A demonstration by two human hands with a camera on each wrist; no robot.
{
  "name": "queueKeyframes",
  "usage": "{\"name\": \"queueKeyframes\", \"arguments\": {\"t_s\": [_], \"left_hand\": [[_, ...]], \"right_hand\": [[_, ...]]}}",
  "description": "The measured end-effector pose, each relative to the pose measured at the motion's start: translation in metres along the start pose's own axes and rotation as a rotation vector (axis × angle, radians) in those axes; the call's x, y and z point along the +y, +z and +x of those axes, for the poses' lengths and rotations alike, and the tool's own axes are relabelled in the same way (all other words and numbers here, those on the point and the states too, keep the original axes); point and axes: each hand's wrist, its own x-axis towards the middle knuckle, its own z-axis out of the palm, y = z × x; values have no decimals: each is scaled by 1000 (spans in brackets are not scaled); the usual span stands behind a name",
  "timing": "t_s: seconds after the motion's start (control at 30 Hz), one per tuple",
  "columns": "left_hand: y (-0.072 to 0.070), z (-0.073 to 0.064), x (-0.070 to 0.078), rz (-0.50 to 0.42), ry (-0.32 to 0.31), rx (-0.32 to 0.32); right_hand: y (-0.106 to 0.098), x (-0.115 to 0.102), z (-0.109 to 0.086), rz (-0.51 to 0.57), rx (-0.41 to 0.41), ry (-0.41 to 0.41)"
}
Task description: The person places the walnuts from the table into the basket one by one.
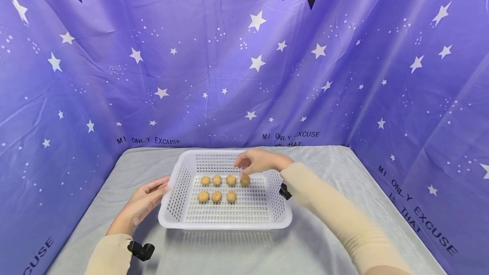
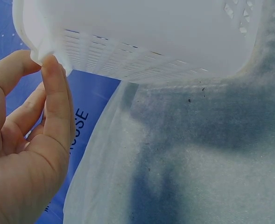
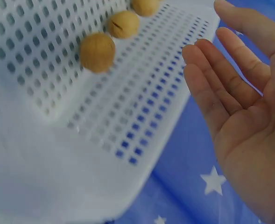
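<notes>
A white perforated plastic basket (image 1: 225, 226) stands on the cloth-covered table, with several walnuts (image 1: 231, 197) inside in two rows. My left hand (image 1: 139, 207) pinches the basket's left rim between thumb and fingers, as the left wrist view shows at the rim's edge (image 2: 40, 55). Over the back part of the basket hovers my right hand (image 1: 261, 160), its fingers loosely bent and holding nothing. Just below it is the rightmost walnut (image 1: 245, 180) of the back row. In the right wrist view that walnut (image 3: 97, 52) lies on the basket's floor, apart from the fingertips (image 3: 193, 74).
A grey cloth (image 1: 324, 232) covers the table around the basket. Purple-blue curtains (image 1: 214, 63) with white stars and lettering hang behind and at both sides. Small black devices (image 1: 141, 250) sit at the wrists.
</notes>
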Motion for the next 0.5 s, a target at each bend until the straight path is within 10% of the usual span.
{"name": "queueKeyframes", "arguments": {"t_s": [0.5], "left_hand": [[0, -2, 1, -6, 10, -19]], "right_hand": [[-33, 39, -83, -22, 154, 11]]}}
